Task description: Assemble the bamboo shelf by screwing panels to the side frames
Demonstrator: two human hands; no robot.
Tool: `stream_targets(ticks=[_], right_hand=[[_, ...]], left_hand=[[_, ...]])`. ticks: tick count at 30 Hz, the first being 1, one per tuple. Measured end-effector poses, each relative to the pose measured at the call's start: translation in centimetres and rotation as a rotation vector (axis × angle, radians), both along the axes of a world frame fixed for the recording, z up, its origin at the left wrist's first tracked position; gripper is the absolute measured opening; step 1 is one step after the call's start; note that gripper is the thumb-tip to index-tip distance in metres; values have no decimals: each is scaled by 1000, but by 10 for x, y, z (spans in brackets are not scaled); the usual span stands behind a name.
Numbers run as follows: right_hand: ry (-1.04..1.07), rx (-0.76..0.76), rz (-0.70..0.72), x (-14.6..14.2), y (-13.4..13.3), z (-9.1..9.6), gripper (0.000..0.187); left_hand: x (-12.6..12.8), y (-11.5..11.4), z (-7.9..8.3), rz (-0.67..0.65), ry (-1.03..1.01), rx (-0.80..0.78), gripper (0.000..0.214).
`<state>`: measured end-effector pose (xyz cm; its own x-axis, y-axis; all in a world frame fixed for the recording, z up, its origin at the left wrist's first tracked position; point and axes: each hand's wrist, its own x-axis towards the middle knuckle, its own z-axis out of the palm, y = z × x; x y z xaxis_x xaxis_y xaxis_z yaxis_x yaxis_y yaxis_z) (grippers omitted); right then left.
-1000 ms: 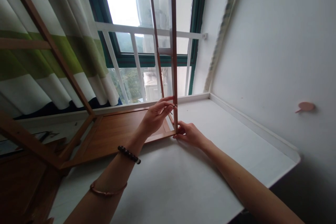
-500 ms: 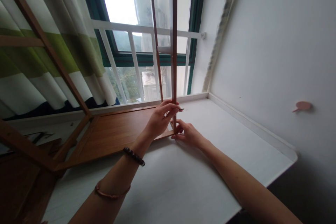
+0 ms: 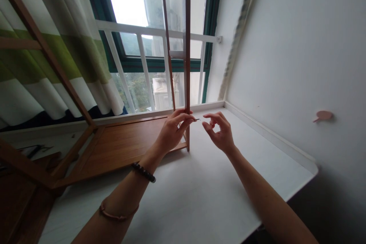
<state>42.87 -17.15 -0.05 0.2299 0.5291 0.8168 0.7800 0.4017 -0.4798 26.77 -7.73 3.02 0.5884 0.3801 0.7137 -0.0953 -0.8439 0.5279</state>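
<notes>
My left hand (image 3: 173, 129) is pinched on a small thin dark piece (image 3: 197, 120) that looks like a metal screw. It is close against an upright wooden post (image 3: 187, 84) of a brown wooden frame. To the right of it, my right hand (image 3: 220, 131) hovers over the white tabletop, thumb and forefinger apart, with nothing seen between them. A wooden panel (image 3: 131, 137) forms part of the frame, low down to the left of the post, and meets the post near its foot.
The white tabletop (image 3: 183, 198) has a raised rim at the back and right. Behind it are a window with a white railing (image 3: 154, 30) and a striped curtain (image 3: 71, 53). More frame bars (image 3: 48, 57) rise at left. A pink hook (image 3: 324, 115) sits on the wall.
My right hand has let go of the post's foot and moved up and to the right, its fingers now apart. My left hand keeps its pinch by the post.
</notes>
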Motion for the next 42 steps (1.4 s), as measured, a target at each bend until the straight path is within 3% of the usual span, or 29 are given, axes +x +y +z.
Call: stream_targets(ticks=[3, 8, 18, 24, 28, 31, 34, 38, 42], right_hand=[[22, 98, -14, -12, -2, 4, 17], [77, 128, -34, -21, -3, 4, 16], [189, 61, 30, -26, 1, 4, 11], [514, 68, 216, -20, 3, 7, 18], [712, 44, 264, -4, 8, 2, 22], [718, -47, 277, 9, 13, -8, 25], [646, -255, 290, 17, 17, -19, 30], [463, -527, 294, 21, 21, -30, 32], [195, -686, 247, 21, 23, -39, 25]], left_hand=[[1, -1, 0, 34, 4, 49, 19], [2, -1, 0, 64, 5, 97, 18], [1, -2, -1, 77, 13, 123, 18], [-3, -9, 3, 65, 37, 94, 23], [1, -8, -2, 16, -34, -55, 14], [5, -4, -7, -13, -108, -207, 24], [6, -1, -10, -10, -112, -251, 34], [1, 3, -17, 38, 33, -153, 40], [-4, 10, -28, 47, 321, -51, 25]])
